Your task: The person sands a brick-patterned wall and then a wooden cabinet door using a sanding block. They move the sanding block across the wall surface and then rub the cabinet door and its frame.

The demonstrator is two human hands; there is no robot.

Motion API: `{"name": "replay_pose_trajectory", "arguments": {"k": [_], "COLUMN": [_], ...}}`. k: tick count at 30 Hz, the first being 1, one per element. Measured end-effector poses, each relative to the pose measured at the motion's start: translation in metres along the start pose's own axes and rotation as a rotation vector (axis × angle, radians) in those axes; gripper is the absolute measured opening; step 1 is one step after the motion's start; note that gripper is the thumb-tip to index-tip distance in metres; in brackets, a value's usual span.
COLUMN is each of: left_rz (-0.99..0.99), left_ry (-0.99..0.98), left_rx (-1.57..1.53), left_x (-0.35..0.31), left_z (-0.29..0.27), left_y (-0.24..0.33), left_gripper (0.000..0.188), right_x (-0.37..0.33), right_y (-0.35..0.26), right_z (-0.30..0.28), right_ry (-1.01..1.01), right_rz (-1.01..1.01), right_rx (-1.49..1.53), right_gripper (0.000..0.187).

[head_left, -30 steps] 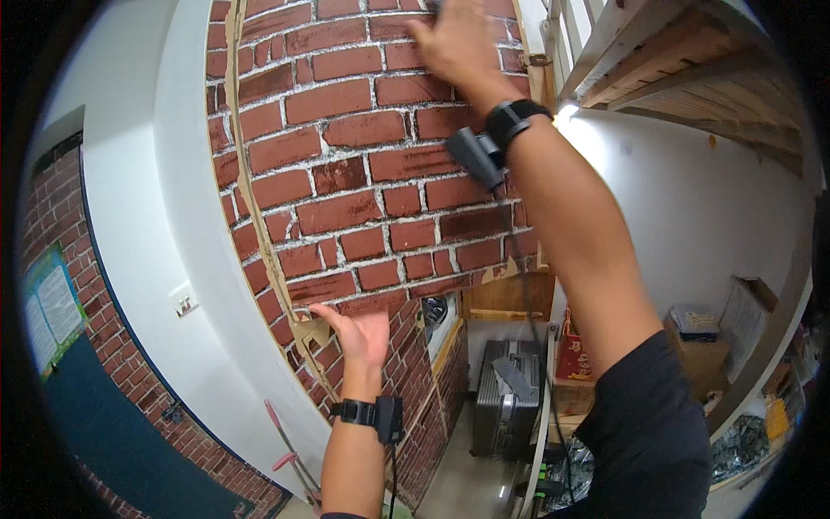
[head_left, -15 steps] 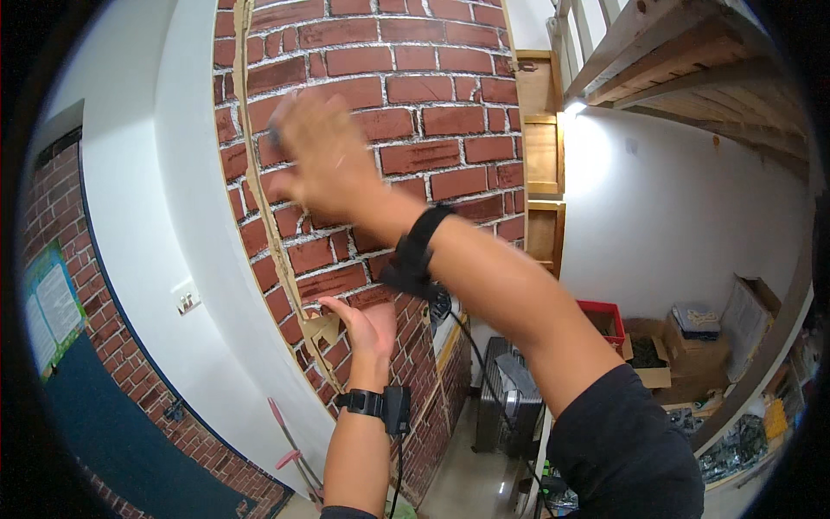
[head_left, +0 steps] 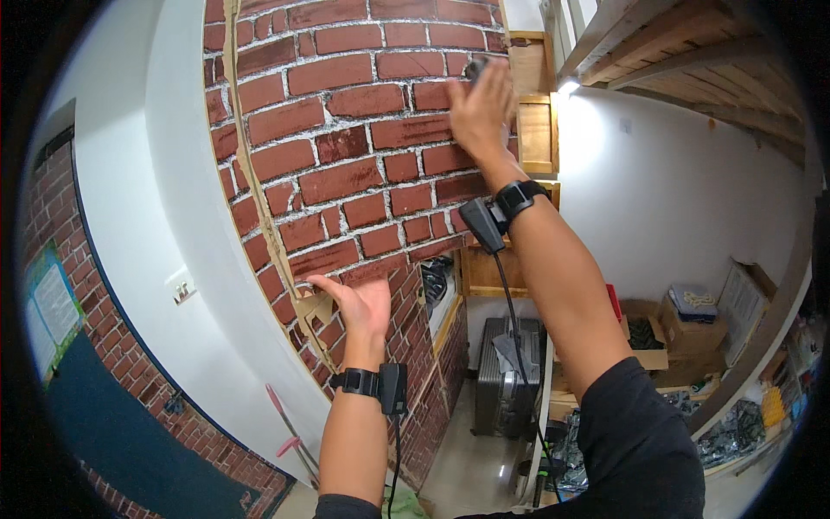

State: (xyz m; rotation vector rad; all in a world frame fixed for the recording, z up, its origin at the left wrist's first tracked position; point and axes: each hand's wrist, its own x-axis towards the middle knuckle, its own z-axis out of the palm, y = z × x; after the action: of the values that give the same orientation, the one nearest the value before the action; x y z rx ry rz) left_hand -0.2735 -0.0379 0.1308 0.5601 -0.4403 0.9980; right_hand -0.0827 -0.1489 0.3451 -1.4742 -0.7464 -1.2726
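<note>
A brick-patterned wallpaper sheet point(head_left: 346, 130) covers the wall panel in front of me, its lower edge standing off the surface. My left hand point(head_left: 367, 310) supports that lower edge from beneath, palm toward me and thumb out to the side; its other fingers are hidden behind the sheet. High at the sheet's right edge is my right hand point(head_left: 484, 112), flat against the surface over a small dark object point(head_left: 475, 69), mostly covered and not clear in kind. A torn brown strip point(head_left: 252, 173) runs down the sheet's left side, with a ragged piece beside my left thumb.
White wall with a switch point(head_left: 181, 286) borders the left. Wooden frame pieces point(head_left: 536, 134) stand right of the sheet, under a wooden loft point(head_left: 683, 69). Below are a grey suitcase point(head_left: 508, 406), an open carton point(head_left: 647, 356) and pink-handled tool point(head_left: 285, 424). Cables hang from both wrists.
My right hand has swept from the sheet's left side across to its upper right edge, with the dark object moving along. The left hand stays at the lower edge.
</note>
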Motion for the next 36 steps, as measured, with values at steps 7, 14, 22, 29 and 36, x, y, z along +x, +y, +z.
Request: {"name": "replay_pose_trajectory", "arguments": {"k": [7, 14, 22, 29, 36], "left_rz": [0.010, 0.022, -0.014, -0.017, -0.061], "left_ry": [-0.006, 0.022, 0.032, 0.043, 0.015], "left_rx": [0.056, 0.081, 0.073, 0.079, 0.079], "left_x": [0.004, 0.005, 0.006, 0.013, 0.005], "left_z": [-0.007, -0.005, -0.011, -0.020, -0.015], "left_y": [-0.001, -0.003, -0.004, -0.006, -0.003], "left_gripper": [0.105, 0.111, 0.110, 0.109, 0.110], "right_x": [-0.062, -0.129, -0.181, -0.254, -0.254], "right_y": [0.040, 0.079, 0.076, -0.019, -0.013], "right_z": [0.021, 0.006, 0.022, 0.027, 0.011], "right_ry": [-0.021, -0.103, -0.019, -0.199, -0.233], "right_rz": [-0.049, -0.017, 0.238, -0.405, -0.602], "right_rx": [-0.039, 0.015, 0.056, 0.206, 0.137], "right_gripper": [0.088, 0.083, 0.076, 0.081, 0.064]}}
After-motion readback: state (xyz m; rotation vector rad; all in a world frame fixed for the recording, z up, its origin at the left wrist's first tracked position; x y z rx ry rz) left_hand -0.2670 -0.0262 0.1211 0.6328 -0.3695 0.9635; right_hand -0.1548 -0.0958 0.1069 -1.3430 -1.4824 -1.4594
